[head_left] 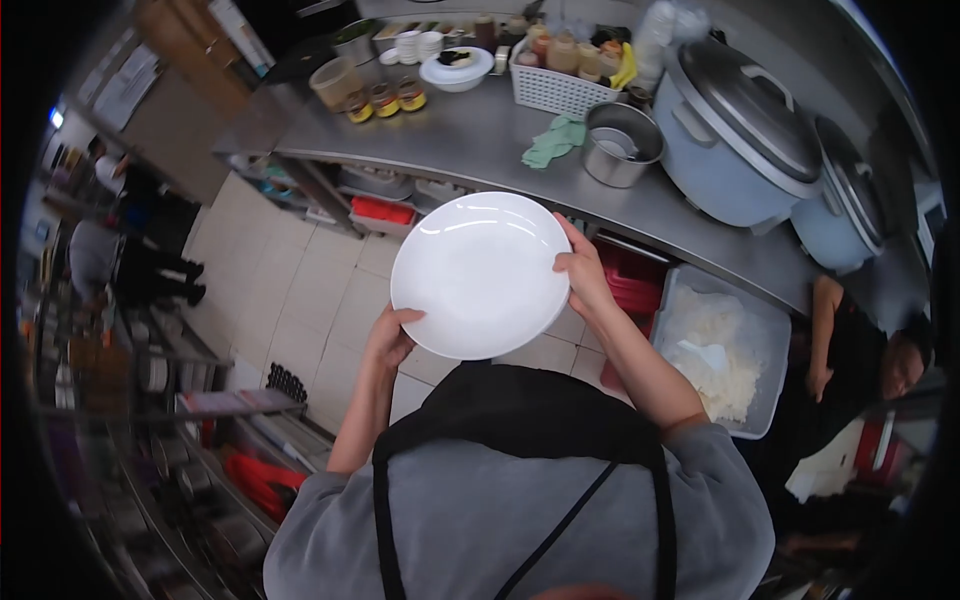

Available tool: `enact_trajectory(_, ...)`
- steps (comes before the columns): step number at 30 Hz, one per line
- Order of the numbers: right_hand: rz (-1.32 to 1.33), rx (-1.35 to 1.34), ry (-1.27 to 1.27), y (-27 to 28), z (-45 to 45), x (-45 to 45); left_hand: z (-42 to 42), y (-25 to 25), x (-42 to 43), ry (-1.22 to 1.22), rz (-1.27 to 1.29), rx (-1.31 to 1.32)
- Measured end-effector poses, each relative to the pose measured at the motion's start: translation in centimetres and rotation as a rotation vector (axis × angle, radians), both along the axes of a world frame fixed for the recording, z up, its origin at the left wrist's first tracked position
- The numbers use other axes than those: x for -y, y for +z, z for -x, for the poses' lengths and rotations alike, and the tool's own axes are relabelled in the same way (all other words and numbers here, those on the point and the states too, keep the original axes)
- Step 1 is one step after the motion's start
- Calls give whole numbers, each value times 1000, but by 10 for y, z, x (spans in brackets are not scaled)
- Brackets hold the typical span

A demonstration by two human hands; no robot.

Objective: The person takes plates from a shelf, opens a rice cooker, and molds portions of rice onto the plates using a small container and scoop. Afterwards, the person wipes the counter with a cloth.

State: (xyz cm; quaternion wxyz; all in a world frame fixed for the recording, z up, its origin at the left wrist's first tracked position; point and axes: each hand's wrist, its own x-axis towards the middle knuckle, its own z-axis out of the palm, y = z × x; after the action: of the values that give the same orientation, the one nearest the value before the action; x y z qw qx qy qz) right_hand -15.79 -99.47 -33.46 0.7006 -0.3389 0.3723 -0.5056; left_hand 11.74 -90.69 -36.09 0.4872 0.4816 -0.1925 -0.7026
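At the centre, a white plate is gripped by the left hand at eight o'clock, right hand near three; held up, nothing yet laid on it.

From where I stand in the room, a head-worn camera looks forward and steeply down, close above its wearer's grey shirt at the bottom of the view. The left hand and right hand appear a little farther out, near mid-frame. Beyond them the counter crosses the top, slanting down rightward. The wide view bows toward dark, rounded edges, taking in floor at left.
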Motion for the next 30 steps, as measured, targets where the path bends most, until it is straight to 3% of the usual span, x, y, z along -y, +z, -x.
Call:
enact_trajectory(4,103,-153,-46,-9,0,63,-19,-17,91,-52,61,-23)
enact_trajectory(6,213,-613,-41,-8,7,107,-23,-16,134,-69,60,0)
enact_trajectory(7,468,-1017,-160,-1,16,128,-26,-15,156,-57,61,22)
enact_trajectory(8,465,-1023,-180,9,26,145,-29,-16,177,-76,68,21)
enact_trajectory(10,621,-1748,-352,36,43,172,-35,-27,219,-87,94,53)
enact_trajectory(11,599,-1759,-374,35,51,189,-38,-32,240,-116,98,50)
enact_trajectory(13,311,-2141,-166,21,69,215,-41,-42,275,-91,105,77)
enact_trajectory(17,52,-2189,39,-1,91,237,-44,-63,324,-55,54,159)
enact_trajectory(20,38,-2224,37,-6,112,248,-29,-59,336,103,20,148)
enact_trajectory(24,200,-2162,33,46,132,245,-41,-110,358,151,5,28)
enact_trajectory(27,343,-1985,-128,104,169,250,-41,-133,365,206,13,-12)
enact_trajectory(30,552,-2029,-589,156,240,266,-17,-121,367,247,7,-65)
